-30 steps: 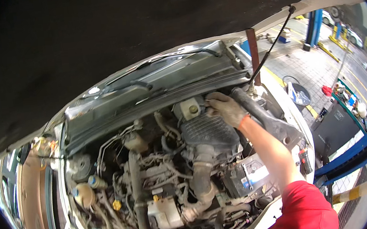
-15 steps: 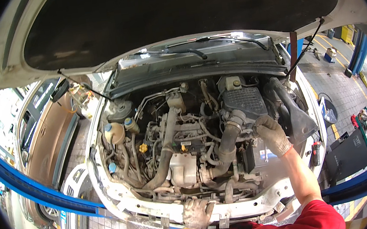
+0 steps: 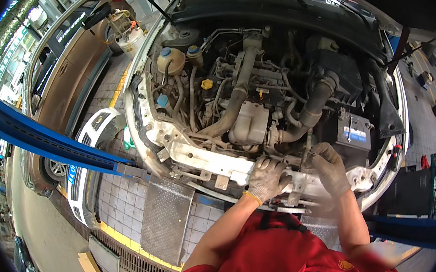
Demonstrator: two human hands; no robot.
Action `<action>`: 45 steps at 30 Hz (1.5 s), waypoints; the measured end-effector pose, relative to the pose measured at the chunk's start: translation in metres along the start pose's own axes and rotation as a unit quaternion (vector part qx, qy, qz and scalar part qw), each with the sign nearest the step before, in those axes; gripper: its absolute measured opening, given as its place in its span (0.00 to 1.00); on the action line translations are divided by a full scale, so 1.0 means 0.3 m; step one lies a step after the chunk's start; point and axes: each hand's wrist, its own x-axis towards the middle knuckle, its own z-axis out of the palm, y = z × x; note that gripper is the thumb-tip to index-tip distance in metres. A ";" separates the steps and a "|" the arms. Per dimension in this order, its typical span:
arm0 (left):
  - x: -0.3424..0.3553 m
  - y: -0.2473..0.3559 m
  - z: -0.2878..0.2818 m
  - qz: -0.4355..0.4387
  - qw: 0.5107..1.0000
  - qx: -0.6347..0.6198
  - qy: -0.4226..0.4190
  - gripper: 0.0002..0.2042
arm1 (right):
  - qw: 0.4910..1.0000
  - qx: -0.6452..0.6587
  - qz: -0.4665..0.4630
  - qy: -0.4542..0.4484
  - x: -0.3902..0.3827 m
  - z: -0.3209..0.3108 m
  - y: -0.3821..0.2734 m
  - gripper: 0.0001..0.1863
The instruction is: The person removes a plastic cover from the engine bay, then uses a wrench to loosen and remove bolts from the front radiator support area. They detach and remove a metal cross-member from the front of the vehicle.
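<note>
My left hand (image 3: 267, 178), in a dirty knitted glove, curls its fingers over the white front crossmember (image 3: 211, 161) of a car whose bonnet is raised. Beside it, my gloved right hand (image 3: 330, 169) is held above the right part of that beam, with thumb and fingertips pinched together. Whatever those fingertips may hold is too small to make out. Just behind the right hand are the car battery (image 3: 344, 135) and a thick grey air hose (image 3: 316, 107). The hose runs up to the black air filter box (image 3: 337, 71).
Left in the engine bay are a coolant tank (image 3: 171, 63) with a blue cap and a yellow oil filler cap (image 3: 206, 84). Blue lift arms (image 3: 51, 139) flank the car. A removed white bumper (image 3: 87, 156) stands at left, near a brown car (image 3: 68, 72). A metal plate (image 3: 165, 217) lies in front.
My right hand has moved from beside the air filter box toward the front crossmember, closer to my left hand. The left hand stays on the beam. The view has turned and shifted.
</note>
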 end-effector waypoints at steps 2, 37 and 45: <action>-0.024 -0.033 -0.025 0.048 0.998 -0.012 0.027 0.26 | 1.000 0.004 -0.012 0.025 -0.027 0.081 0.056 0.10; 0.221 0.373 0.205 0.353 0.914 0.112 -0.164 0.53 | 0.715 -0.216 0.005 0.665 -0.733 -0.309 0.459 0.24; 0.309 0.536 0.392 0.233 0.931 0.137 -0.244 0.66 | 0.691 -0.437 -0.044 0.574 -0.624 -0.556 0.362 0.13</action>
